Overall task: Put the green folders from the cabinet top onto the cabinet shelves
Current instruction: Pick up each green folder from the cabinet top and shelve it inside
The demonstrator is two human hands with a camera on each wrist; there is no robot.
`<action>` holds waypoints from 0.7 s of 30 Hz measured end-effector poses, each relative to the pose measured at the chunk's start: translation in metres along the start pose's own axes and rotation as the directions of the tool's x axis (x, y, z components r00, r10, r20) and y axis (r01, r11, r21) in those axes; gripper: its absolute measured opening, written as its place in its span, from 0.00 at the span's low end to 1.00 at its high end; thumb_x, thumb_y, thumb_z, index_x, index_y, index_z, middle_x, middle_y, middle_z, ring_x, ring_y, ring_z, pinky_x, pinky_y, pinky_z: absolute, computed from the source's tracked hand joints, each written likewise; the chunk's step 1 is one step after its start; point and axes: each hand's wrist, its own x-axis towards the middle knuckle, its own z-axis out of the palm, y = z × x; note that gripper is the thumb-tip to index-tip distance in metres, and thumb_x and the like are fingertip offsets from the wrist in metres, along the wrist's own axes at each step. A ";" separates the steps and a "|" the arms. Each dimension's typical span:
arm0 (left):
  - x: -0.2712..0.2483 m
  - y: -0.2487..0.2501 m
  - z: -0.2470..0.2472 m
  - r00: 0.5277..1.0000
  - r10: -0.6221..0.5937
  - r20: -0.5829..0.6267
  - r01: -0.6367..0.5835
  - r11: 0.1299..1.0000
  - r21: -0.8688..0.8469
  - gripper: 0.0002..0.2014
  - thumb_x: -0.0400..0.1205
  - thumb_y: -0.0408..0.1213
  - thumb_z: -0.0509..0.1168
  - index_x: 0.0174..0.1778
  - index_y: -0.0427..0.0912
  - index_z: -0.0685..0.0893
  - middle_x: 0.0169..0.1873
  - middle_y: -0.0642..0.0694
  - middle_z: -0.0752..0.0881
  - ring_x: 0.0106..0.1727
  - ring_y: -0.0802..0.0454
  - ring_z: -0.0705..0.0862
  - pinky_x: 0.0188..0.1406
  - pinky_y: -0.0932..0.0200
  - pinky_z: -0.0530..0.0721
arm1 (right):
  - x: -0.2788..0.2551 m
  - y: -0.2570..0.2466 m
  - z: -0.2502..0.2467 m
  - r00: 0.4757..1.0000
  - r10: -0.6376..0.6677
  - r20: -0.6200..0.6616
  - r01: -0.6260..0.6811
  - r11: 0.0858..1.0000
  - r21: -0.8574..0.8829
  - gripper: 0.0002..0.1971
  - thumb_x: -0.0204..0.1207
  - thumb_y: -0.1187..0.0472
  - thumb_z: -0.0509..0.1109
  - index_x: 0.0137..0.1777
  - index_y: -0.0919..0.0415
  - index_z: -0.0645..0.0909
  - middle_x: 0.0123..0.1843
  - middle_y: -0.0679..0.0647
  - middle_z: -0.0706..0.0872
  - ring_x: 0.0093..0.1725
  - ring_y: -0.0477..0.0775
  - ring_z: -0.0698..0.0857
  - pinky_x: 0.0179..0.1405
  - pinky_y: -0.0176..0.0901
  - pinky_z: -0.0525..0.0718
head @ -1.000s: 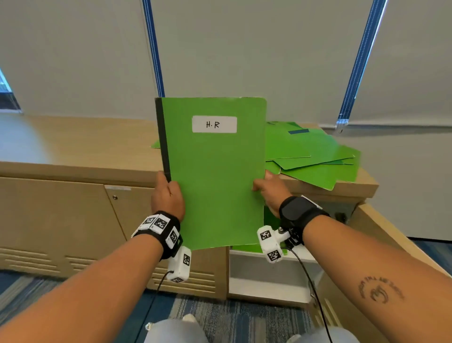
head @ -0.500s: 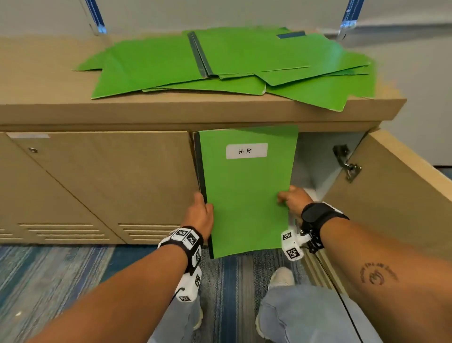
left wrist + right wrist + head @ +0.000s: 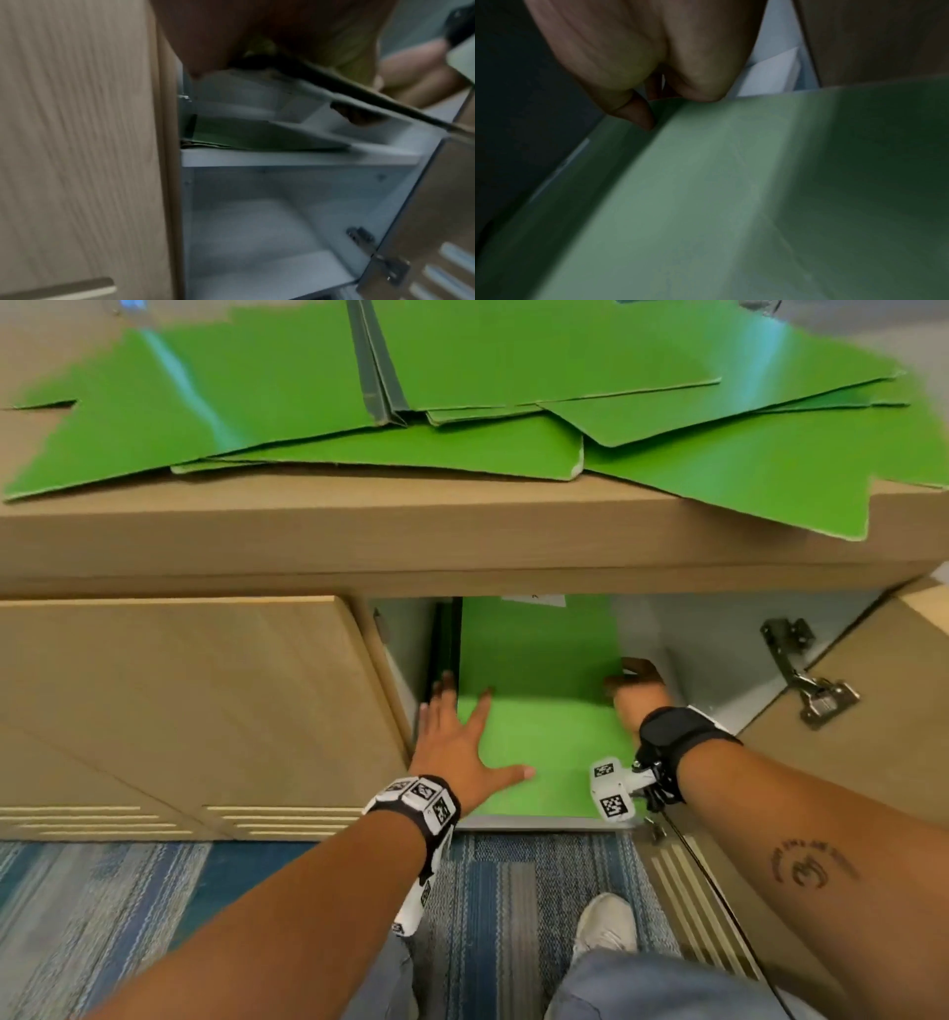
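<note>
The green folder point(image 3: 539, 685) labelled H.R lies tilted, its far end inside the open cabinet compartment. My left hand point(image 3: 462, 737) presses flat on its left side with fingers spread. At the folder's right edge, my right hand point(image 3: 637, 685) pinches the folder point(image 3: 731, 203) between thumb and fingers point(image 3: 639, 113). In the left wrist view the folder's dark edge point(image 3: 359, 95) hangs above the white shelf point(image 3: 295, 158), where another green folder point(image 3: 244, 138) lies. Several green folders point(image 3: 513, 377) lie spread on the cabinet top point(image 3: 359, 531).
The compartment's door point(image 3: 873, 711) stands open to the right on its metal hinge point(image 3: 806, 675). A closed door point(image 3: 179, 701) is to the left. Below the shelf is a lower white compartment point(image 3: 270, 233). My shoe point(image 3: 606, 922) stands on the striped carpet.
The folder went from upright in front of the cabinet top down into the open compartment, tilting flat. My left hand let go of its spine and now lies spread on its cover.
</note>
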 end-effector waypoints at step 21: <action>0.060 -0.029 0.025 0.949 0.058 0.310 -0.108 0.983 0.146 0.34 0.82 0.61 0.55 0.83 0.56 0.53 0.85 0.46 0.48 0.85 0.44 0.43 0.82 0.37 0.43 | 0.039 -0.021 0.069 0.975 0.015 0.223 0.172 0.588 -0.790 0.42 0.67 0.42 0.74 0.78 0.56 0.63 0.76 0.59 0.69 0.74 0.68 0.68 0.71 0.56 0.74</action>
